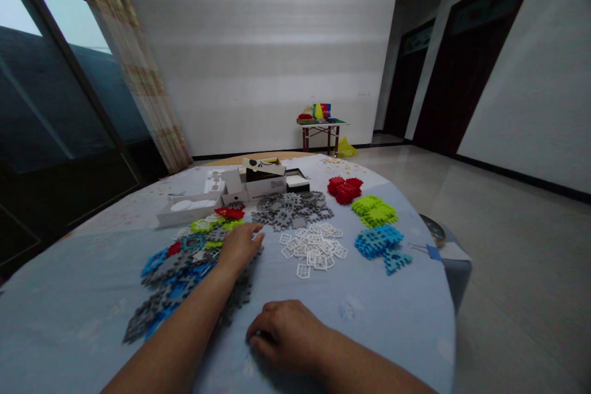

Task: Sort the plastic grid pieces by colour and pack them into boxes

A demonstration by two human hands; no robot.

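Observation:
My left hand (241,247) reaches over the right side of a mixed pile (178,277) of grey, blue, green and red interlocking pieces. Its fingers are bent and close together; whatever they hold, if anything, is too small to make out. My right hand (289,331) rests on the blue cloth near me, fingers curled in, their inside hidden. Ahead lie white frame-like pieces (314,245) and a heap of grey pieces (292,209). Farther right are separate piles of red pieces (344,189), lime green pieces (375,211) and blue pieces (379,241).
Behind the piles stand an open white box (189,212), a cardboard box (266,188) and a small black-and-white box (297,181). A stool (455,261) with a round object touches the table's right side. A small table (323,124) stands by the far wall.

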